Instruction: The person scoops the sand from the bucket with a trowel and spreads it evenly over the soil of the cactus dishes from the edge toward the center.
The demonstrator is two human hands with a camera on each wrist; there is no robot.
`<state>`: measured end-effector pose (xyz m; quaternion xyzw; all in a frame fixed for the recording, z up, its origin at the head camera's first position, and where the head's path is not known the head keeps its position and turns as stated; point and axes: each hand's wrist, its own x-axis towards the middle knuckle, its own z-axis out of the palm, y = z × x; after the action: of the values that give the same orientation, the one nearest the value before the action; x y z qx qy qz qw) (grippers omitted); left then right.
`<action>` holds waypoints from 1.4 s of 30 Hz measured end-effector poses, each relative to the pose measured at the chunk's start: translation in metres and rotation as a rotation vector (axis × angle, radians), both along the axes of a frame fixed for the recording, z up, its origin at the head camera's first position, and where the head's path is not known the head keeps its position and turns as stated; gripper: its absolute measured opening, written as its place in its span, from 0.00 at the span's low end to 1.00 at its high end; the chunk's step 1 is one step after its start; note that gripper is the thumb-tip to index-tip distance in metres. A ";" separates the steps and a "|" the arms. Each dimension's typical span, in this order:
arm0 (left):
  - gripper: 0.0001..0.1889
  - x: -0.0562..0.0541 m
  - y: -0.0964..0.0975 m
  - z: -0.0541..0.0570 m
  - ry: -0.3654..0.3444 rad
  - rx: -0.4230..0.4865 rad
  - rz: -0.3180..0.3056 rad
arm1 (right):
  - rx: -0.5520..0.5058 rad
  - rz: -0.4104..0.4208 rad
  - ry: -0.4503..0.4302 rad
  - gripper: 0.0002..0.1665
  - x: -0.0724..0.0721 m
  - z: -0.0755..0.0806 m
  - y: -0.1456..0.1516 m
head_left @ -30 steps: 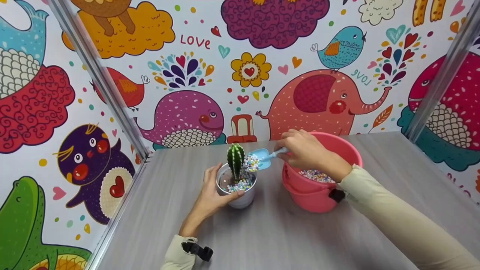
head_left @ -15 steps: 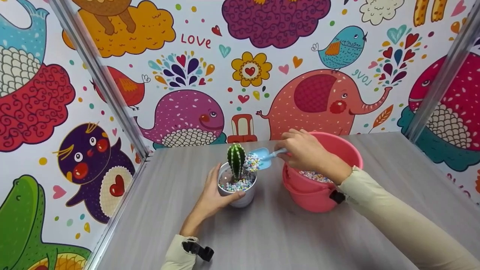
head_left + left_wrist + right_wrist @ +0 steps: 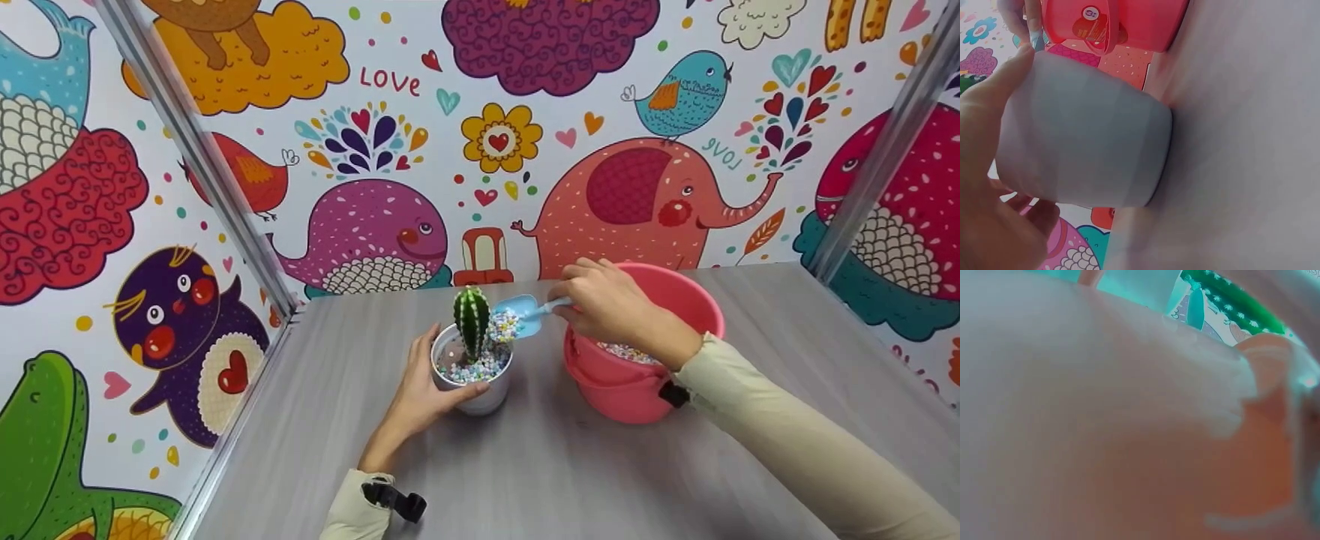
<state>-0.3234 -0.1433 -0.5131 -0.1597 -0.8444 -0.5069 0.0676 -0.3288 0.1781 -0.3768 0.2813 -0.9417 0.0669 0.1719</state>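
Note:
In the head view my left hand [image 3: 426, 386] grips a white flowerpot [image 3: 484, 400], thumb at the near rim and fingers round the far left side. A green ribbed cactus [image 3: 472, 321] stands upright in the pot, among small pastel beads [image 3: 480, 367]. My right hand [image 3: 604, 304] pinches the handle of a light blue toy shovel [image 3: 529, 321], whose blade, loaded with beads, overlaps the pot's right rim. The left wrist view shows the pot's side [image 3: 1089, 135] close up. Blurred skin fills most of the right wrist view, with the cactus [image 3: 1235, 301] at its top.
A pink bucket [image 3: 622, 405] with more beads inside stands right of the pot, under my right forearm. The grey wood-grain table [image 3: 525, 480] meets a wall [image 3: 420, 45] printed with cartoon animals. Metal frame posts [image 3: 202, 157] rise at both sides.
Beads in the pot now spread further to the left around the cactus base. Both hands and the shovel have stayed nearly in place.

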 end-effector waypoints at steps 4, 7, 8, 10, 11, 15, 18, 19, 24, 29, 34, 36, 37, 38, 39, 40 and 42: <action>0.66 -0.002 -0.005 0.000 -0.019 0.008 -0.028 | -0.005 -0.007 -0.012 0.14 0.000 0.000 0.000; 0.63 -0.003 -0.010 0.000 -0.043 0.037 -0.063 | -0.008 -0.012 -0.019 0.14 0.000 0.000 0.000; 0.62 -0.003 -0.011 0.000 -0.054 0.047 -0.075 | -0.007 -0.013 -0.023 0.14 0.001 0.001 0.000; 0.62 -0.002 -0.014 0.001 -0.072 0.060 -0.097 | -0.004 -0.017 -0.031 0.14 0.001 0.001 -0.001; 0.62 -0.002 -0.014 0.001 -0.080 0.061 -0.104 | -0.002 -0.018 -0.032 0.14 0.001 0.001 -0.001; 0.65 0.001 -0.008 0.002 -0.073 0.036 -0.073 | 0.004 -0.023 -0.037 0.13 0.002 0.002 -0.001; 0.67 0.003 0.001 0.003 -0.036 0.010 -0.032 | 0.009 -0.027 -0.023 0.14 0.003 0.002 -0.001; 0.68 0.004 0.003 0.003 -0.022 -0.001 -0.021 | 0.015 -0.024 -0.009 0.13 0.002 0.001 -0.001; 0.67 0.004 0.002 0.004 -0.004 -0.018 0.001 | 0.042 -0.005 0.060 0.13 0.003 0.000 -0.002; 0.68 0.000 -0.004 0.005 -0.027 -0.018 -0.017 | 0.048 -0.013 0.053 0.12 0.003 0.000 -0.002; 0.66 -0.001 -0.009 0.006 -0.044 -0.012 -0.054 | 0.044 -0.016 0.046 0.12 0.004 0.001 -0.003; 0.65 -0.001 -0.011 0.006 -0.047 -0.001 -0.071 | 0.043 -0.014 0.047 0.11 0.004 0.001 -0.002; 0.64 -0.001 -0.011 0.006 -0.049 0.003 -0.076 | 0.043 -0.014 0.047 0.11 0.004 0.001 -0.002; 0.64 0.000 -0.011 0.006 -0.050 0.003 -0.079 | 0.044 -0.013 0.045 0.12 0.004 0.001 -0.002; 0.65 0.000 -0.011 0.006 -0.048 0.002 -0.078 | 0.045 -0.014 0.044 0.12 0.004 0.000 -0.002; 0.65 0.001 -0.010 0.006 -0.041 0.002 -0.077 | 0.044 -0.015 0.040 0.12 0.004 0.000 -0.003; 0.68 0.002 -0.007 0.005 -0.031 -0.009 -0.060 | 0.045 -0.019 0.029 0.12 0.003 0.000 -0.003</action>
<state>-0.3214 -0.1499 -0.5079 -0.1774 -0.8424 -0.5073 0.0384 -0.3254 0.1754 -0.3766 0.2771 -0.9430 0.0401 0.1799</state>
